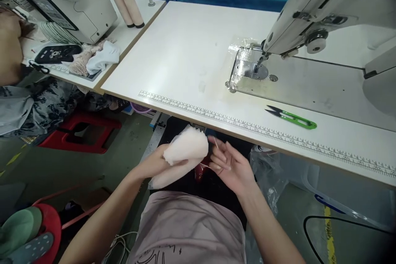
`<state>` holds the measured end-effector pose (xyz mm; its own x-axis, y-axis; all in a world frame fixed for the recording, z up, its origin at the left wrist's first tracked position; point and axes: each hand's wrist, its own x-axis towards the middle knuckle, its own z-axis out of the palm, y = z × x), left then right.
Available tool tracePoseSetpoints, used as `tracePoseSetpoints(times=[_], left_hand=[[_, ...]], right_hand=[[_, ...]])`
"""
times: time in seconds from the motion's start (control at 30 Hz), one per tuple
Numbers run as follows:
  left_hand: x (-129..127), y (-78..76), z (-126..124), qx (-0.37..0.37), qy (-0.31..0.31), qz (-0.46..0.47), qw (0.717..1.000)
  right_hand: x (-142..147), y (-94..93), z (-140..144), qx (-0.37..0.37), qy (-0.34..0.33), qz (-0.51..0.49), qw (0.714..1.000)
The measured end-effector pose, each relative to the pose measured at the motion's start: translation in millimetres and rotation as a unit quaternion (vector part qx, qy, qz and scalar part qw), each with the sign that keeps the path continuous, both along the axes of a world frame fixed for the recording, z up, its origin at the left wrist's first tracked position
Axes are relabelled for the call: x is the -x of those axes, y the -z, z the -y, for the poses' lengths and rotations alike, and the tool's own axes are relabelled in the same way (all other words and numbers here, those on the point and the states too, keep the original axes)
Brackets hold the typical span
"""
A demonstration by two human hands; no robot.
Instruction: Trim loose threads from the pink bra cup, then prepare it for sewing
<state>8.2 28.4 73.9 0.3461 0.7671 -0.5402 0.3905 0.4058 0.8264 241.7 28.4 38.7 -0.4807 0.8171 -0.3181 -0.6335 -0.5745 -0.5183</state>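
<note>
Shirt nearest, left hand holds pale cloth beside table edge.

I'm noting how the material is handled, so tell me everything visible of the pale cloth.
The pale cloth looks soft and thin, off-white with a peach tint, bunched into a folded bundle with a ruffled edge. The left hand holds it in front of the table. A fine thread shows between it and the right hand; whether it joins the cloth is unclear.
</note>
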Motion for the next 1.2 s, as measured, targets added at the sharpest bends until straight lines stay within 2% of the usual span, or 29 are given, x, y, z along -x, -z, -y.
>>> tracePoseSetpoints(times=[0.07, 0.13, 0.17, 0.2, 0.23, 0.27, 0.3, 0.33, 0.4, 0.47, 0.57, 0.7, 0.8, 0.9, 1.0, 1.07, 1.13, 1.2], left_hand=[[-8, -1.5, 2, -0.111, 0.066, -0.132, 0.983], [-19, -1.9, 5, -0.181, 0.111, -0.280, 0.936], [-24, -1.7, 6, -0.194, 0.129, -0.334, 0.913], [-27, -1.3, 6, -0.198, 0.138, -0.363, 0.900], [-29, -0.7, 5, -0.197, 0.134, -0.362, 0.901], [-29, -0.2, 3, -0.187, 0.117, -0.337, 0.915], [-28, -0.1, 0, -0.167, 0.090, -0.298, 0.936], [-25, -0.5, -3, -0.141, 0.059, -0.249, 0.956], [-15, -3.5, -8, -0.083, 0.005, -0.149, 0.985], [-6, -8.8, -10, -0.030, -0.015, -0.076, 0.997], [5, -16.9, -9, 0.026, -0.031, -0.020, 0.999], [18, -18.2, -3, 0.075, -0.060, 0.042, 0.994], [28, -11.1, 2, 0.111, -0.088, 0.089, 0.986], [34, 1.2, 8, 0.144, -0.148, 0.118, 0.971], [33, 15.5, 14, 0.161, -0.195, 0.136, 0.958], [30, 23.3, 17, 0.161, -0.203, 0.154, 0.953], [26, 28.1, 18, 0.156, -0.210, 0.192, 0.946], [23, 29.7, 17, 0.148, -0.221, 0.223, 0.938]], right_hand=[[3, -6.2, 2, -0.052, 0.011, 0.036, 0.998], [13, -12.6, 11, -0.169, -0.015, 0.134, 0.976], [21, -15.2, 18, -0.252, -0.038, 0.193, 0.948], [29, -17.0, 26, -0.341, -0.062, 0.245, 0.906], [37, -17.5, 35, -0.419, -0.084, 0.283, 0.859], [43, -16.4, 45, -0.478, -0.099, 0.305, 0.817], [48, -13.6, 54, -0.510, -0.106, 0.314, 0.794], [51, -9.0, 61, -0.516, -0.103, 0.320, 0.788], [48, 4.1, 68, -0.472, -0.074, 0.351, 0.805], [37, 19.3, 65, -0.409, -0.031, 0.402, 0.819], [15, 36.5, 49, -0.371, 0.000, 0.461, 0.806], [-7, 40.5, 34, -0.373, 0.005, 0.497, 0.783], [-13, 35.9, 34, -0.368, 0.010, 0.498, 0.785], [-12, 30.7, 39, -0.351, 0.049, 0.445, 0.822], [-8, 24.7, 44, -0.324, 0.117, 0.333, 0.878], [-6, 20.0, 46, -0.296, 0.148, 0.247, 0.911], [-4, 15.6, 48, -0.248, 0.154, 0.170, 0.941], [-3, 12.6, 50, -0.169, 0.155, 0.104, 0.968]])
